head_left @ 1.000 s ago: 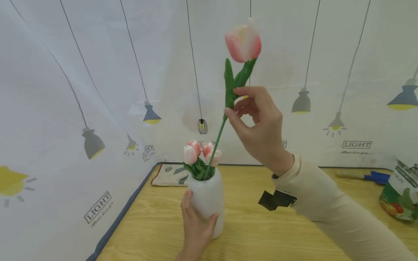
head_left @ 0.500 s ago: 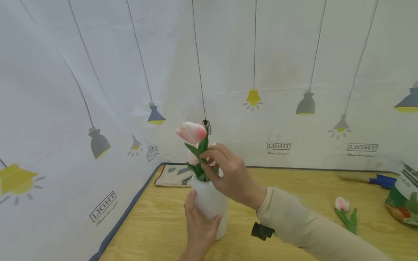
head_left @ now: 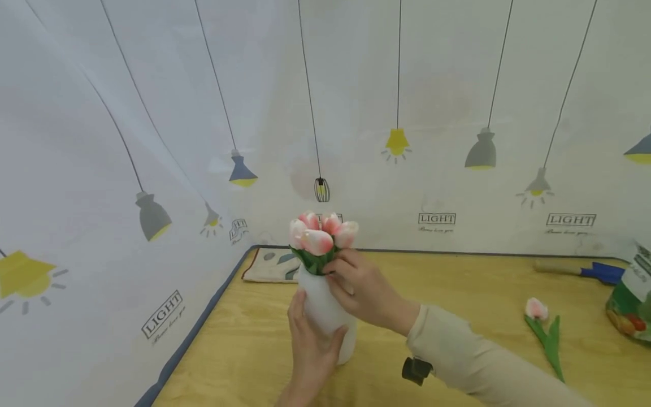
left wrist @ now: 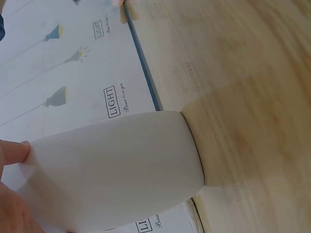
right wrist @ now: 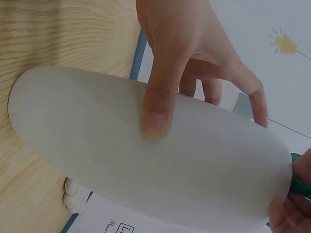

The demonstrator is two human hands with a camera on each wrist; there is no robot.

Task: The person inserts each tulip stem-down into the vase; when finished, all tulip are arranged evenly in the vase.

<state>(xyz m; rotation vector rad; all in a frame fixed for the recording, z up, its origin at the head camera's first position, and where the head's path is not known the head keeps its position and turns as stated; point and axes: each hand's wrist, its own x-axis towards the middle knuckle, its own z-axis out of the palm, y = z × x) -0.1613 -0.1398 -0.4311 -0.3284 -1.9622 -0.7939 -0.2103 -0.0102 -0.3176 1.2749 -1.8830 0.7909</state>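
A white vase (head_left: 325, 302) stands on the wooden table with several pink-and-white tulips (head_left: 317, 243) in its mouth, their green leaves bunched at the rim. My left hand (head_left: 311, 347) grips the vase's lower body from the near left side; the right wrist view shows its thumb (right wrist: 158, 114) pressed along the white wall. At the vase's rim my right hand (head_left: 362, 288) pinches green leaves or stem of a tulip, its fingertips (right wrist: 279, 216) close against the mouth. Exactly which tulip it pinches is partly hidden by the fingers.
Another tulip (head_left: 551, 342) lies on the table to the right. Farther right are a blue hand trowel (head_left: 602, 272) with a wooden handle and a green-and-white printed bag (head_left: 630, 299). Behind the vase lies a folded patterned cloth (head_left: 269, 265). A lamp-printed sheet (head_left: 437, 186) encloses the back and left.
My right hand has brought the raised tulip down into the vase, and its bloom now sits among the others. The left hand keeps its hold. The loose tulip on the table has come into sight.
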